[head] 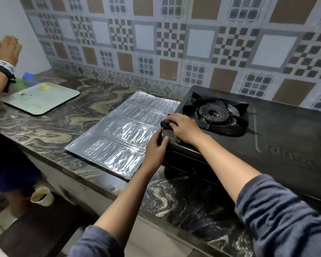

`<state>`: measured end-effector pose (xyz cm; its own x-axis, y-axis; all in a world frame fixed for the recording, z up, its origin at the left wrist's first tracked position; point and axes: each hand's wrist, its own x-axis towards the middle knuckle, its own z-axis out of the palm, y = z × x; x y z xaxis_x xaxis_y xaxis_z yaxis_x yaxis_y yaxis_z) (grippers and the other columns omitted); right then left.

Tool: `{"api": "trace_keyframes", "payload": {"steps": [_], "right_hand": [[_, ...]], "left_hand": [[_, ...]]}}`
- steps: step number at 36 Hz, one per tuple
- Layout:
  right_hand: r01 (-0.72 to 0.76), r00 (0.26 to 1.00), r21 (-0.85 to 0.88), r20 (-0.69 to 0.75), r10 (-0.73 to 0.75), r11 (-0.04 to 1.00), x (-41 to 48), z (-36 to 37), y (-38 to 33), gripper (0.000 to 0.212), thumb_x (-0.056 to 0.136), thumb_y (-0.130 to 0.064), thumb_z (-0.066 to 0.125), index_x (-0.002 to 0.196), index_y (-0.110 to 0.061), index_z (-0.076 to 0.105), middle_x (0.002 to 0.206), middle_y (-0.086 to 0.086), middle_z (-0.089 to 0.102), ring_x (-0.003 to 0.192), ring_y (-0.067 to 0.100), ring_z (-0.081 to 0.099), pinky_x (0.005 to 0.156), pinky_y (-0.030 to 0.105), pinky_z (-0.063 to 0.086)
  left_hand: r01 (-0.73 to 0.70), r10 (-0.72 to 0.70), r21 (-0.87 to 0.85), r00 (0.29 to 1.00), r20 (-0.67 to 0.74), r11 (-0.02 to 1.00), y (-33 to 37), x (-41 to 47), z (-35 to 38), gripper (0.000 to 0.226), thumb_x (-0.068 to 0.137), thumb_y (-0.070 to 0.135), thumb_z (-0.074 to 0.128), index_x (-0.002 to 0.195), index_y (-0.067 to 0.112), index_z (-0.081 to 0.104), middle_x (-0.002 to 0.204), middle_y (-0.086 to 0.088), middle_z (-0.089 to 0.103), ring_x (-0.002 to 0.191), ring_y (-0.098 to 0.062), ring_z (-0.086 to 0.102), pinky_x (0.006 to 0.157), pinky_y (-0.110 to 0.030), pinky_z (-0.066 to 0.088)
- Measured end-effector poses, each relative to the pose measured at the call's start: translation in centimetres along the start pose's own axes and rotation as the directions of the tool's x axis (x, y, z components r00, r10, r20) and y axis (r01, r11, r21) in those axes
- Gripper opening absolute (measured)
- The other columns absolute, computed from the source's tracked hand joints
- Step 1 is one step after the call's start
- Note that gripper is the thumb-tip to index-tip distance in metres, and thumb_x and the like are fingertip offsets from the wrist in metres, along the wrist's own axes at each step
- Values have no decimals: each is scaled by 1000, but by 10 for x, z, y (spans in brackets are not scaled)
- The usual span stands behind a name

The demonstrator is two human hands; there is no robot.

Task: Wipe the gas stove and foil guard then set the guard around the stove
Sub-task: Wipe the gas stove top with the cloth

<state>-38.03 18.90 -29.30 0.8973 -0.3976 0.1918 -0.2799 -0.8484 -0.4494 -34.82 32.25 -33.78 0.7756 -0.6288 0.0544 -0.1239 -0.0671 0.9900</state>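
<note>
- Black gas stove point(278, 130) sits on the counter point(63, 123).
- Foil guard point(122, 130) lies flat beside it.
- Right hand point(183, 127) grips maybe a dark cloth point(165, 124) on it.
- Left hand point(156, 147) grips its corner.

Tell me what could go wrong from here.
The guard lies flat with its near corner at the counter edge; a nudge from the left hand on the stove might slide it off.
The cloth under the right hand is close to the burner prongs and could snag there.
</note>
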Motion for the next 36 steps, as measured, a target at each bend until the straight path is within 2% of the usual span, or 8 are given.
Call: {"api": "trace_keyframes", "payload": {"steps": [5,10,16,21,26,30,33,36], "right_hand": [[-36,998,19,-58,37,999,-34,-10,6,29,92,-15,48,117,-17,61,128,0,60,121,19,51,103,34,39],[-111,981,-1,-158,109,994,-67,-23,23,26,90,-6,50,111,-9,65,123,6,63,117,22,55,97,21,34],[-207,942,-12,-274,196,978,-101,-32,47,25,86,-3,52,106,-8,67,116,8,67,111,26,59,99,35,44],[-361,854,12,-397,336,932,-121,-34,54,25,85,-2,52,104,-8,67,113,10,67,106,31,60,96,40,47],[-575,684,6,-544,486,818,-139,-40,54,26,84,-8,52,105,-10,66,118,12,65,105,38,59,89,44,49],[-687,600,-34,-591,539,726,-138,-39,47,25,87,-11,51,107,-9,64,121,13,63,106,40,55,89,42,43],[-708,583,-45,-600,547,705,-131,-33,37,24,88,-11,49,107,-9,63,120,13,62,107,40,53,89,41,42],[-679,619,-79,-596,511,730,-123,-22,25,25,89,-12,48,108,-10,63,120,11,62,106,38,53,89,41,42]], "left_hand": [[-6,6,-4,1000,-7,1000,-4,3,-1,50,93,22,53,140,13,38,141,-6,48,130,-17,45,112,-39,36],[-16,16,-8,1000,10,1000,-4,2,-1,51,94,24,51,141,15,36,145,-3,44,132,-15,42,113,-38,34],[-26,26,-5,999,48,1000,-2,1,-3,50,95,24,48,142,15,34,145,-3,42,133,-16,41,112,-36,34],[-26,26,2,995,92,1000,-4,4,-7,51,94,26,50,142,15,36,142,-4,47,130,-18,45,111,-41,37],[-35,39,-27,990,136,999,2,4,-12,41,94,18,51,134,16,44,121,3,56,114,-14,53,98,-29,43],[-14,18,-29,988,150,999,4,5,-14,42,93,20,52,135,16,44,126,-1,56,116,-16,54,104,-36,43],[-9,15,-40,990,142,999,4,6,-14,44,93,19,53,136,16,43,120,4,54,113,-13,52,102,-33,44],[-10,18,-61,990,140,998,5,5,-15,44,93,19,54,135,16,43,115,6,51,108,-10,50,94,-27,43]]}}
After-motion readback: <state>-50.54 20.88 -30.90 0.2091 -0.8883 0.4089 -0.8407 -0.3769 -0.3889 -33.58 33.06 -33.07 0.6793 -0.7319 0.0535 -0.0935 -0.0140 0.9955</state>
